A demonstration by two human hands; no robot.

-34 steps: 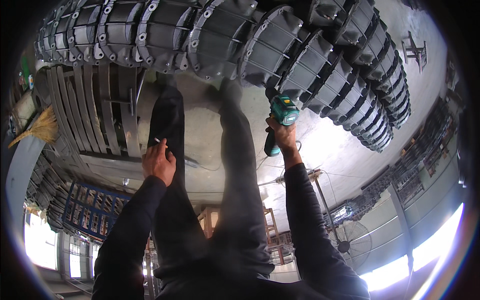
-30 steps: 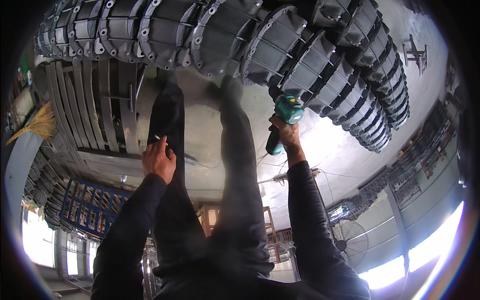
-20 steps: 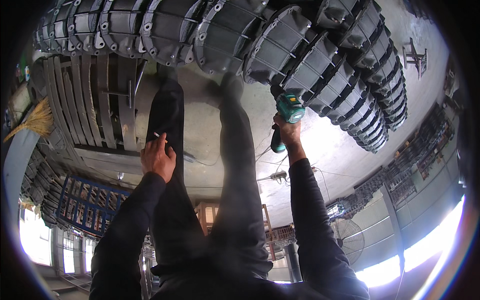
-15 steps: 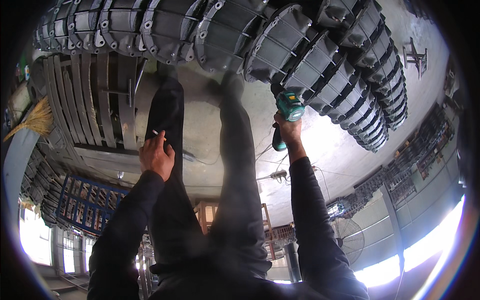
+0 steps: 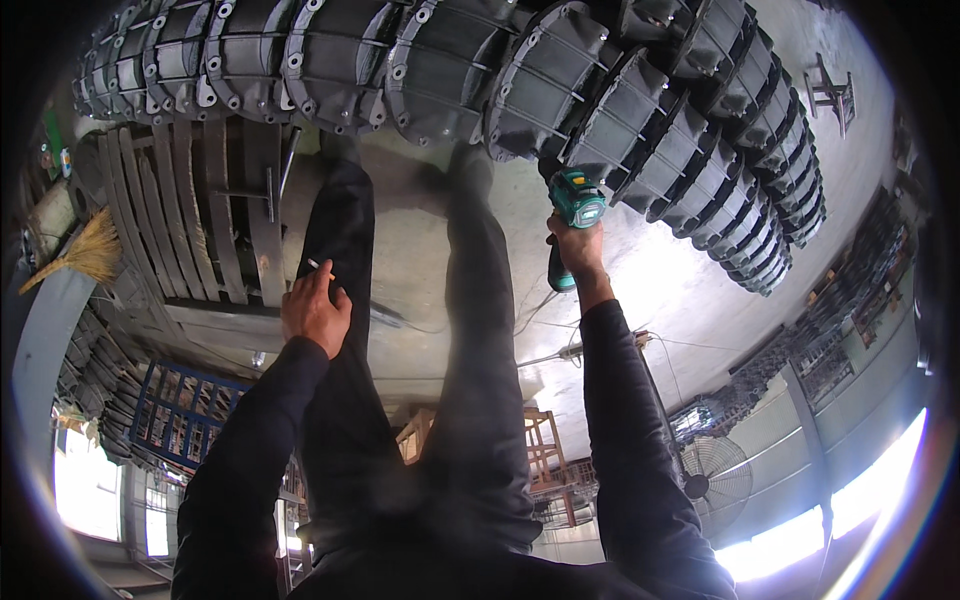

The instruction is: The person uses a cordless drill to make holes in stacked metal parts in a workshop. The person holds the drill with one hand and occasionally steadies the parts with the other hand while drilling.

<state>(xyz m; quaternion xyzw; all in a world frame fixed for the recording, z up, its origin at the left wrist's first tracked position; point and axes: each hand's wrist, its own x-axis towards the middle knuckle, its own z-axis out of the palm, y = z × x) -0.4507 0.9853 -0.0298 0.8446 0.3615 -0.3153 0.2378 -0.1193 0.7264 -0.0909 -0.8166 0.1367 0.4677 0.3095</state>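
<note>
My right hand (image 5: 583,248) is wrapped round the grip of a teal and black cordless drill (image 5: 577,199). The drill's black nose points away from me, close to the edge of a dark grey ribbed metal casting (image 5: 545,85); I cannot tell whether it touches. My left hand (image 5: 317,312) hangs by my left thigh, with a lit-looking cigarette (image 5: 321,268) pinched between its fingers. Similar castings stand nested in a long row (image 5: 340,65) across the far side, and more rows run off to the right.
A slatted wooden pallet (image 5: 215,200) lies left of my legs, with a metal T-shaped bar (image 5: 268,195) on it. A straw broom (image 5: 85,250) is at the far left. A blue metal crate (image 5: 185,410), a wooden stool (image 5: 543,440) and a large fan (image 5: 717,480) stand around. Cables cross the floor.
The view has shifted slightly. My right hand still holds the drill, which has moved a little away from me. The left hand keeps its hold on the cigarette.
</note>
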